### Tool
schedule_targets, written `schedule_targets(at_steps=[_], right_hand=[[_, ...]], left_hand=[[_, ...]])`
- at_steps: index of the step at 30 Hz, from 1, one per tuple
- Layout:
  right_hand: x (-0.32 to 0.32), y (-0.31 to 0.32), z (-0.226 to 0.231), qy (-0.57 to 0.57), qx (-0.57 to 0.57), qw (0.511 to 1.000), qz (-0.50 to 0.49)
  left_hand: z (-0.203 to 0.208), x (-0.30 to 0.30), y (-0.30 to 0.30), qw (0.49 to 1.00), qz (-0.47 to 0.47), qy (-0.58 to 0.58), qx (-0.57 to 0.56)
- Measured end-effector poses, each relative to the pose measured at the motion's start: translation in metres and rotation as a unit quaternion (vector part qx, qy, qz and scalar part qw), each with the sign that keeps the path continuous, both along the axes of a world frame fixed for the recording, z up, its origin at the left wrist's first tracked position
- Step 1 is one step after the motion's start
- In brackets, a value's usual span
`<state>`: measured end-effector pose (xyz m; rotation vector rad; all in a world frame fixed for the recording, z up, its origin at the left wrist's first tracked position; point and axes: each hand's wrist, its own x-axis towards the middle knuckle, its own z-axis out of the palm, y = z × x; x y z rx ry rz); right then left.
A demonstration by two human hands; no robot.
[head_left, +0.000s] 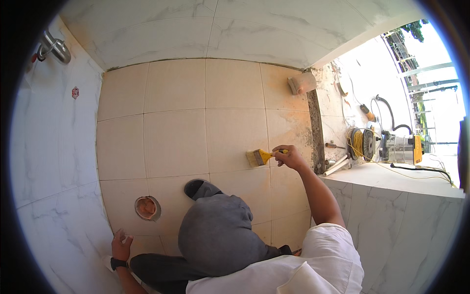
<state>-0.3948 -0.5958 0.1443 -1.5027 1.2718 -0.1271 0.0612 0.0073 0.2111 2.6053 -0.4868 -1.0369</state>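
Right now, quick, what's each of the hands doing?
Left hand: loosely open, nothing seen in it.
Right hand: closed, holding the brush by its handle.

Brush handle [265,156] partly hidden

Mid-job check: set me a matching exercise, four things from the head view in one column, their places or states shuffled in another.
1. Brush
2. Left hand
3. Round hole
4. Reel

A. Wound with yellow cord
B. Held in the right hand
C. Has a dark band at its wrist
D. Set into the tiled floor

Pairs: 1-B, 2-C, 3-D, 4-A
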Motion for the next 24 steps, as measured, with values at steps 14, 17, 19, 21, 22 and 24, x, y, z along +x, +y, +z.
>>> schedule_targets(at_steps=[14, 17, 19, 21, 22, 24], right_hand=[[0.025, 0.038, 0.022, -0.071, 0.078, 0.988, 0.109], [0.043, 0.043, 0.007, 0.001, 0.038, 0.994, 0.106], [0.032, -0.009, -0.001, 0.002, -0.040, 0.999, 0.037], [0.007, -0.078, 0.005, 0.095, -0.189, 0.975, -0.073], [-0.002, -0.106, 0.012, 0.220, -0.283, 0.929, -0.087], [-0.012, -0.116, 0.023, 0.199, -0.367, 0.907, -0.055]], left_hand=[[0.019, 0.062, -0.008, 0.995, -0.078, -0.058, -0.009], [0.015, 0.059, -0.022, 0.991, -0.118, -0.049, -0.035], [0.015, 0.057, -0.026, 0.989, -0.123, -0.029, -0.073], [0.016, 0.055, -0.026, 0.991, -0.117, -0.041, -0.047], [0.017, 0.055, -0.026, 0.991, -0.113, -0.048, -0.049], [0.017, 0.055, -0.022, 0.991, -0.115, -0.048, -0.049]])
